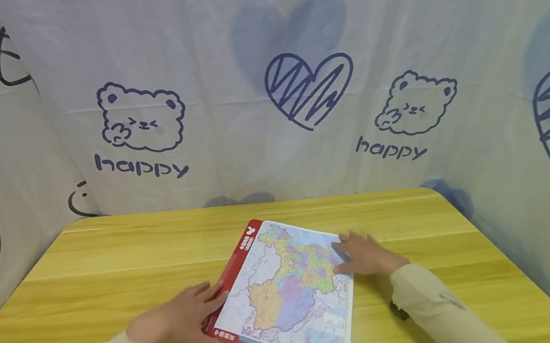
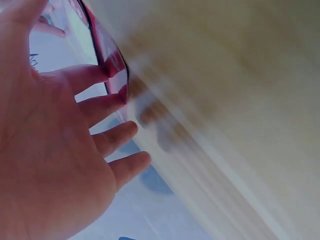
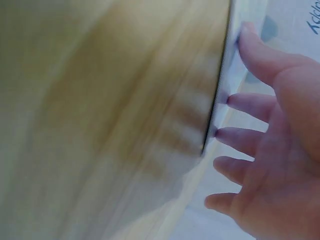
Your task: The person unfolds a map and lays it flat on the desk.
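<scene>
A flat box with a coloured map on top and a red strip along one side (image 1: 290, 292) lies at a slant on the yellow table, the map upside down to me. My left hand (image 1: 182, 320) touches its red left edge; in the left wrist view the fingers of that hand (image 2: 60, 140) are spread and fairly straight, two tips against the edge. On the opposite side, my right hand (image 1: 366, 256) rests on the map's right border. Seen from the right wrist, the thumb and two fingers of this hand (image 3: 285, 130) touch the box's side (image 3: 218, 107), fingers extended.
The yellow wood-grain table (image 1: 126, 258) reaches back to a white cloth (image 1: 235, 142) with drawn hearts, bears and the word "happy". More cloth hangs at the left and right. The table's side edges slope outward towards me.
</scene>
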A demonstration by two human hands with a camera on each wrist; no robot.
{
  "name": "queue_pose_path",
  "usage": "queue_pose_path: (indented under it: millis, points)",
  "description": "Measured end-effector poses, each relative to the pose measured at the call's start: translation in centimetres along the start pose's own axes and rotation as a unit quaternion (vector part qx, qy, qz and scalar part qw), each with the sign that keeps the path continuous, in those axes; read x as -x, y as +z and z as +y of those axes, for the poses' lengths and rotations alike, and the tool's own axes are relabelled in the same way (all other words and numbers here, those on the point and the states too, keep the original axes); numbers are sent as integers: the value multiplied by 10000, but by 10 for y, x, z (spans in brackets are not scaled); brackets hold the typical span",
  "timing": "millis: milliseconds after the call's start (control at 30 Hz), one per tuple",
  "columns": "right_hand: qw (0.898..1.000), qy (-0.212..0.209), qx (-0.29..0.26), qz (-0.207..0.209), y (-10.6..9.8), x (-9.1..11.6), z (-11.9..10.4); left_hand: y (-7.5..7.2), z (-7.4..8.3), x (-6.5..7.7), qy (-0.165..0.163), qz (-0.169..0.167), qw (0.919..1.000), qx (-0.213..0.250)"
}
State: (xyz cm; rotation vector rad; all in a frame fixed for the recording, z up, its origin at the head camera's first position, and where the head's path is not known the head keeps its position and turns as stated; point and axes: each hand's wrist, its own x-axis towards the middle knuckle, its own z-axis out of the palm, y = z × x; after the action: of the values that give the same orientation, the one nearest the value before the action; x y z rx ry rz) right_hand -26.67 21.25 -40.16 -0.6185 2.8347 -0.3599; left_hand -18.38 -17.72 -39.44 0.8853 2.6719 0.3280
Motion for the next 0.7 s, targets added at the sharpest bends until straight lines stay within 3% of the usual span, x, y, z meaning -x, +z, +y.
queue_pose_path:
  millis: [267, 700]
  points:
    - [9995, -82, 246, 181, -1, -18, -2, 6, 9, 9, -54, -82, 9999, 62]
    - [9996, 230, -142, -69, -5, -38, -15, 14, 20, 20, 180, -149, 9997, -21]
